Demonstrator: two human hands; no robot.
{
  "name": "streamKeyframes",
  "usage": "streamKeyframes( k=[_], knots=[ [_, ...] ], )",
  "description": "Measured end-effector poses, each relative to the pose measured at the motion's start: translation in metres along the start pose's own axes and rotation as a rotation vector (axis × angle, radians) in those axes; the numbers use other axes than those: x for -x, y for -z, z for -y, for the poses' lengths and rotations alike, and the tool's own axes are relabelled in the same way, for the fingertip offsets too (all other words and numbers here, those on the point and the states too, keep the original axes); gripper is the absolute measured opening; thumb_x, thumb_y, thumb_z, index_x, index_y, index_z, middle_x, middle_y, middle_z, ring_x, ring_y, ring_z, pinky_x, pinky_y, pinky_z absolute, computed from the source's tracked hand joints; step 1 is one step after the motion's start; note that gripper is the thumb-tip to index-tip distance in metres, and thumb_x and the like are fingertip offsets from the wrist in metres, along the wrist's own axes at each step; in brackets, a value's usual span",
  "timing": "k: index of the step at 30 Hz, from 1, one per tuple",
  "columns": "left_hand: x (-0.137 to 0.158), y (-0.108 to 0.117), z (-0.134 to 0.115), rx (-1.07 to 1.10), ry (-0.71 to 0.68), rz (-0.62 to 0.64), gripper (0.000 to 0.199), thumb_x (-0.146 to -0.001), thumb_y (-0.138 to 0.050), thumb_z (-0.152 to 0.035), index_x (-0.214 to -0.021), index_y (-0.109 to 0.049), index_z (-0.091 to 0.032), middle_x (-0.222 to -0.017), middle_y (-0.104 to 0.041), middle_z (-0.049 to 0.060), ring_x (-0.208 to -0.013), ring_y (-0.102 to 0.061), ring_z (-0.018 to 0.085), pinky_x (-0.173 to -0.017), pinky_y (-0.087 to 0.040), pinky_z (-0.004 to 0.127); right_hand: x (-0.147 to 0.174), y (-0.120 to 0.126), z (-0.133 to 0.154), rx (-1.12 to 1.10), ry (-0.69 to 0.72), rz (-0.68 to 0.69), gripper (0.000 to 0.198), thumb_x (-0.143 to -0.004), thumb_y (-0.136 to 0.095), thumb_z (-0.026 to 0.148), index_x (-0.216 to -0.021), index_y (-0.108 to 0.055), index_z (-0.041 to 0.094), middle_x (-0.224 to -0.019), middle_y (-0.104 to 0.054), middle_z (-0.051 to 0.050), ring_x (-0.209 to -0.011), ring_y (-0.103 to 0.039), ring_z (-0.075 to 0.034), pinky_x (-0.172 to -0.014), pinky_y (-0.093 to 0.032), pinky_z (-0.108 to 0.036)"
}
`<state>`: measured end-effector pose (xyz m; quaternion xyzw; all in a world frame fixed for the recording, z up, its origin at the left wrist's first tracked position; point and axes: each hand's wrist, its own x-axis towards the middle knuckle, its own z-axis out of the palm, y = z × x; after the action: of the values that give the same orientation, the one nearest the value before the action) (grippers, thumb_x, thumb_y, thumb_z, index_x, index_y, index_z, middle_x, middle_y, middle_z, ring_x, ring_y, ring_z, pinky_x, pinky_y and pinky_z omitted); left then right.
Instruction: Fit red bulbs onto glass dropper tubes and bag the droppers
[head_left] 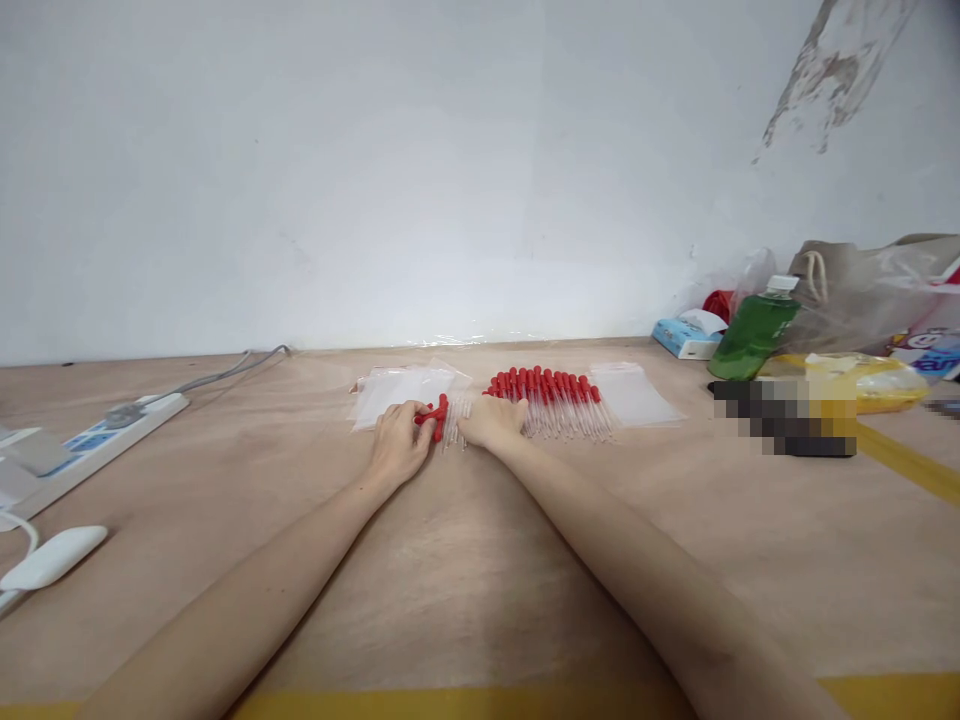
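My left hand (401, 437) is closed around the red bulb ends of a few droppers (438, 416), which lie crosswise to one another. Thin clear stems (453, 428) show between my two hands. My right hand (492, 418) is curled low over the table, touching the stems' right side; its fingers are partly hidden, so what it grips cannot be made out. Right beside it lies a row of several red-bulbed droppers (559, 395), bulbs toward the wall and clear tips toward me.
Clear plastic bags (397, 390) lie behind my left hand, and more plastic bags (637, 393) right of the row. A power strip (97, 450) and white plug (56, 557) are at left. A tissue pack (686, 335), green bottle (754, 330) and yellow package (862, 380) stand at right.
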<state>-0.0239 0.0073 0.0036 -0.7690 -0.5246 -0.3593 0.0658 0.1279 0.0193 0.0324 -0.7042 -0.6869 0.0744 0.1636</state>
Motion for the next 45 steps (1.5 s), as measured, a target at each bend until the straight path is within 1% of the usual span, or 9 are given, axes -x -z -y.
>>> streamKeyframes(
  k=[6,10,12,14,17,20,25,36,45],
  knots=[
    [0.003,0.0,-0.004,0.055,-0.074,-0.084,0.028,-0.084,-0.039,-0.022,-0.108,-0.052,-0.016,-0.087,-0.053,0.007,-0.084,-0.051,0.019,-0.078,-0.042,0.033,0.009,0.01,-0.009,-0.06,0.079,-0.035,0.023,-0.077,-0.046,0.033,-0.079,-0.062,0.016,-0.086,-0.066,-0.011,-0.087,-0.058,-0.026,-0.077,-0.033,-0.037],
    [0.008,0.002,-0.016,0.106,-0.153,-0.04,0.024,-0.085,-0.04,-0.025,-0.098,-0.058,-0.017,-0.084,-0.054,0.006,-0.084,-0.052,0.017,-0.078,-0.042,0.031,0.03,0.021,-0.048,-0.136,0.23,-0.083,0.022,-0.086,-0.035,0.027,-0.089,-0.055,0.017,-0.087,-0.064,-0.007,-0.079,-0.058,-0.016,-0.069,-0.036,-0.026],
    [0.012,0.003,-0.025,0.088,-0.196,0.0,0.021,-0.084,-0.043,-0.028,-0.094,-0.059,-0.018,-0.084,-0.057,0.005,-0.086,-0.052,0.018,-0.08,-0.04,0.033,0.042,0.022,-0.074,-0.257,0.418,-0.14,0.019,-0.087,-0.036,0.025,-0.093,-0.052,0.016,-0.083,-0.064,-0.005,-0.072,-0.057,-0.014,-0.067,-0.036,-0.025],
    [0.016,0.004,-0.035,0.077,-0.236,0.047,0.02,-0.083,-0.046,-0.032,-0.09,-0.06,-0.019,-0.082,-0.059,0.004,-0.084,-0.053,0.019,-0.079,-0.039,0.034,0.052,0.02,-0.098,-0.277,0.559,-0.196,0.017,-0.087,-0.04,0.023,-0.094,-0.053,0.016,-0.083,-0.064,-0.004,-0.075,-0.057,-0.015,-0.074,-0.035,-0.029],
    [0.021,0.004,-0.047,0.112,-0.306,0.106,0.02,-0.084,-0.047,-0.033,-0.089,-0.06,-0.019,-0.082,-0.062,0.004,-0.081,-0.054,0.018,-0.077,-0.039,0.033,0.062,0.016,-0.118,-0.276,0.633,-0.268,0.02,-0.086,-0.042,0.024,-0.1,-0.056,0.019,-0.087,-0.066,-0.004,-0.076,-0.057,-0.015,-0.079,-0.031,-0.032],
    [0.023,0.004,-0.052,0.15,-0.357,0.142,0.02,-0.084,-0.046,-0.031,-0.091,-0.06,-0.019,-0.084,-0.064,0.004,-0.081,-0.055,0.017,-0.078,-0.039,0.033,0.068,0.015,-0.119,-0.292,0.674,-0.263,0.022,-0.087,-0.041,0.024,-0.1,-0.058,0.021,-0.091,-0.066,-0.003,-0.074,-0.057,-0.014,-0.08,-0.03,-0.032],
    [0.023,0.004,-0.05,0.164,-0.374,0.123,0.019,-0.084,-0.047,-0.03,-0.092,-0.06,-0.018,-0.083,-0.065,0.005,-0.08,-0.056,0.017,-0.079,-0.039,0.034,0.074,0.016,-0.112,-0.252,0.756,-0.258,0.021,-0.086,-0.042,0.025,-0.095,-0.061,0.021,-0.086,-0.065,-0.003,-0.073,-0.056,-0.014,-0.08,-0.029,-0.032],
    [0.025,0.004,-0.049,0.198,-0.39,0.119,0.018,-0.085,-0.047,-0.03,-0.092,-0.059,-0.019,-0.082,-0.066,0.004,-0.077,-0.056,0.016,-0.079,-0.038,0.033,0.074,0.017,-0.114,-0.221,0.721,-0.26,0.023,-0.087,-0.043,0.027,-0.097,-0.063,0.023,-0.084,-0.066,-0.003,-0.072,-0.056,-0.012,-0.079,-0.028,-0.031],
    [0.026,0.005,-0.05,0.228,-0.444,0.244,0.02,-0.087,-0.042,-0.028,-0.089,-0.059,-0.019,-0.079,-0.064,0.003,-0.071,-0.056,0.013,-0.079,-0.036,0.032,0.069,0.016,-0.118,-0.149,0.76,-0.231,0.023,-0.087,-0.044,0.025,-0.098,-0.064,0.026,-0.083,-0.065,-0.002,-0.072,-0.055,-0.013,-0.077,-0.026,-0.032]
  ],
)
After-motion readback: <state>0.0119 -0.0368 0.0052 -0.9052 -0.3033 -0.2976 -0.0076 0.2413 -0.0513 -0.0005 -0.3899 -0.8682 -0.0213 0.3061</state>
